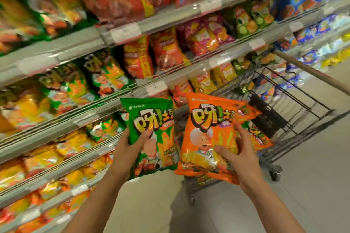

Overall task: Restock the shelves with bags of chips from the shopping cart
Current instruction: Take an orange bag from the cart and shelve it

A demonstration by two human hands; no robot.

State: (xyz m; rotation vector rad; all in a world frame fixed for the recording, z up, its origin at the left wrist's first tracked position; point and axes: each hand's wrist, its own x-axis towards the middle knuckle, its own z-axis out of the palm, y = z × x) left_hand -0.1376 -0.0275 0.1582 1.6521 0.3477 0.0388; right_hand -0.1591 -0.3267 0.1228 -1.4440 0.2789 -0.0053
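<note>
My left hand point(128, 147) grips a green bag of chips point(151, 134) by its left edge, thumb on the front. My right hand point(238, 155) holds an orange bag of chips point(206, 138), with a second orange bag point(253, 128) fanned out behind it under the fingers. Both hands hold the bags upright in front of the shelves point(117, 104), at about the third shelf from the bottom. The wire shopping cart point(295, 119) stands just behind and to the right of the bags; its inside is mostly hidden by them.
Shelves full of chip bags run from the left edge to the upper right, with white price labels point(125, 32) on the rails. The cart's handle point(314, 72) slants across the right. Grey floor point(155, 204) lies below my arms.
</note>
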